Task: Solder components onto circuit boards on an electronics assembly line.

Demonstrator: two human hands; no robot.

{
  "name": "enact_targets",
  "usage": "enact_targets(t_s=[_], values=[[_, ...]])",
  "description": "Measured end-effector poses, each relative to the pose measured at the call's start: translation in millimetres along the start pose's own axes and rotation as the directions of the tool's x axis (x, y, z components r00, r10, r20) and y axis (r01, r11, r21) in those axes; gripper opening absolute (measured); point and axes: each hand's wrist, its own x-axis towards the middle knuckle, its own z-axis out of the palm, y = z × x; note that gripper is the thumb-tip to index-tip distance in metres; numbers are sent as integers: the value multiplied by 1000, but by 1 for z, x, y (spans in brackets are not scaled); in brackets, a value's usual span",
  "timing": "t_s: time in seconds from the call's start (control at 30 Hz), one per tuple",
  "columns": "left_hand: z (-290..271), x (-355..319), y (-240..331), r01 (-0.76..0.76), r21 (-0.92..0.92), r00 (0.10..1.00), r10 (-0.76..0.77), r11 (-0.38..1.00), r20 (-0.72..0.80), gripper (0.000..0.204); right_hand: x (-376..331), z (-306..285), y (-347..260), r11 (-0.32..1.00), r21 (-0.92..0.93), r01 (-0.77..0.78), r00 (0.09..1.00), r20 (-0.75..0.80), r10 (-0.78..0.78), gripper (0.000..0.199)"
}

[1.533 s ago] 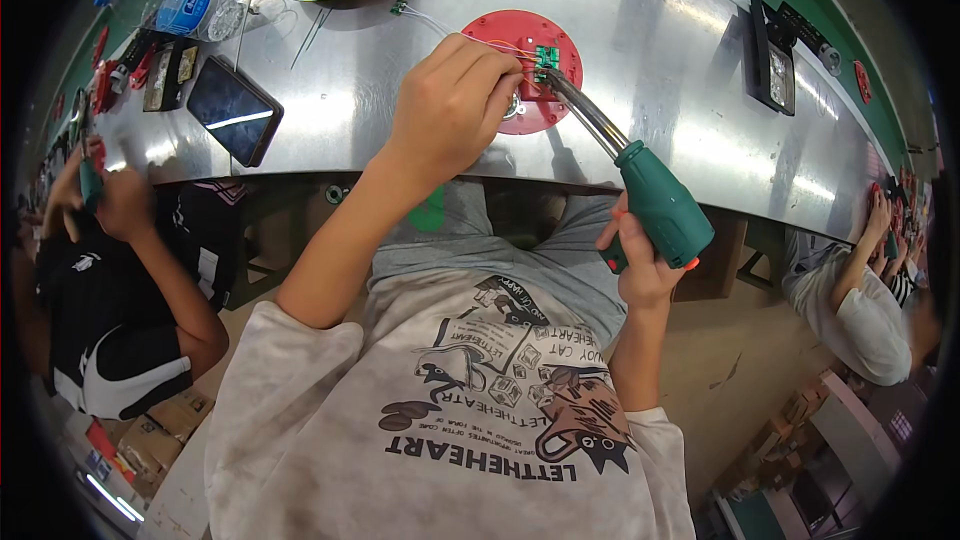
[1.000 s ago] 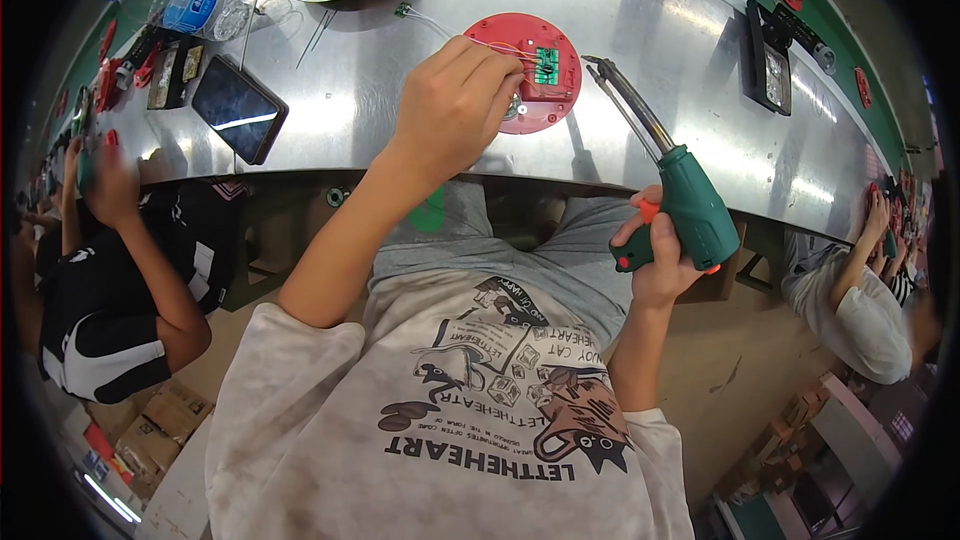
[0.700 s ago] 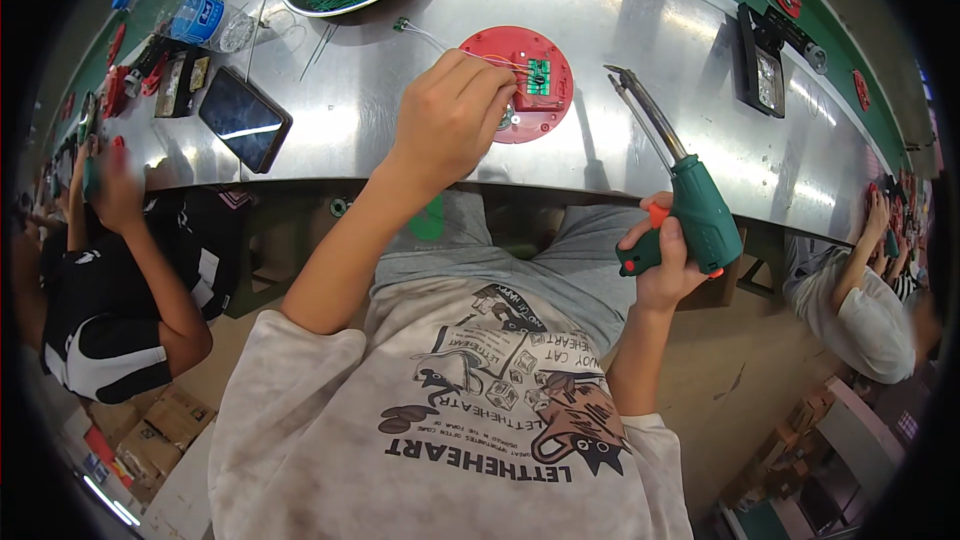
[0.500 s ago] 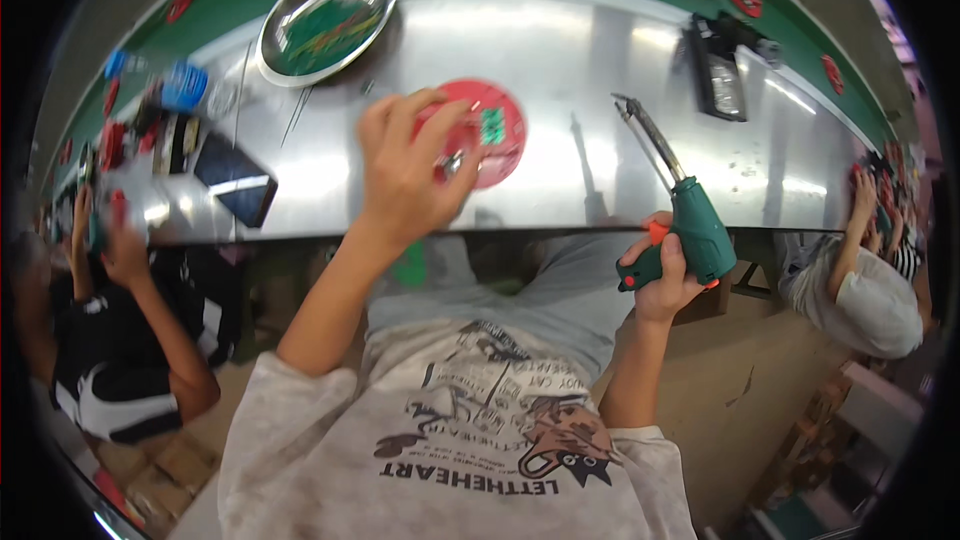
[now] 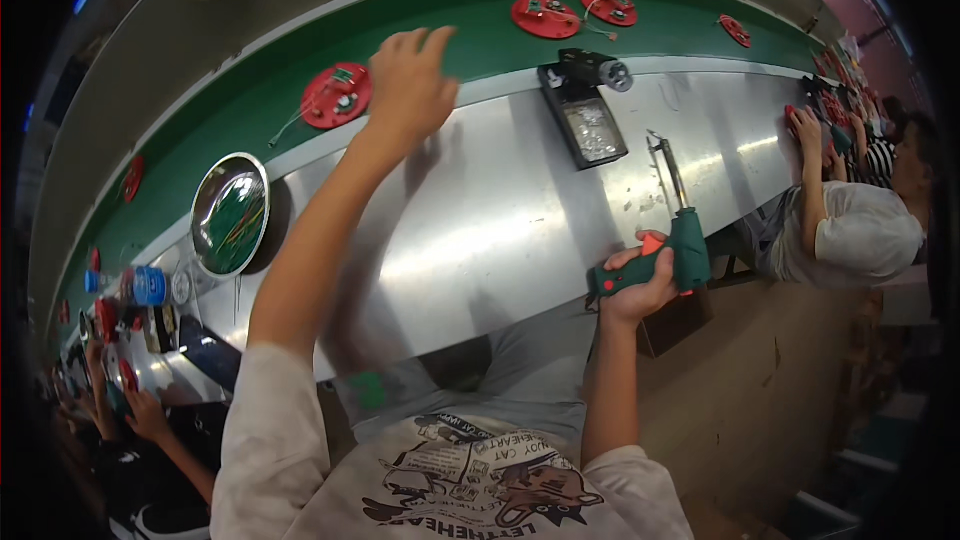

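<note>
The right hand (image 5: 632,285) is clamped on a green soldering gun (image 5: 672,230), tip pointing away over the steel bench (image 5: 480,230). The left hand (image 5: 408,80), fingers loosely spread and holding nothing, hangs over the green conveyor belt (image 5: 440,15), just right of a red round disc with a small circuit board (image 5: 337,95). Left of that arm sits a metal bowl (image 5: 229,213) holding thin wires; beyond the gun's tip stands a black fixture (image 5: 585,110).

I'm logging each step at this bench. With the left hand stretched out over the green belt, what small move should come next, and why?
Probably draw the left hand back to the steel bench: it hangs open and empty beside a red disc lying on the green belt, while the right hand grips the green soldering gun, tip raised.
</note>
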Motion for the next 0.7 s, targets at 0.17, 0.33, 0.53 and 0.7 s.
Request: enact_targets(t_s=[0.17, 0.33, 0.53, 0.7], values=[[130, 122, 7, -97, 49, 980, 86, 994, 181, 61, -2, 22, -1, 998, -57, -39, 998, -61, 35, 29], [191, 177, 53, -65, 174, 907, -15, 983, 421, 66, 1, 19, 5, 996, -87, -20, 997, -80, 13, 29], [170, 168, 16, -70, 128, 857, -7, 989, 516, 56, 5, 29, 1, 994, -62, -90, 991, -107, 83, 28], [102, 110, -38, 61, -61, 912, -31, 996, 409, 33, 9, 10, 19, 995, -59, -75, 980, -188, 62, 23]])
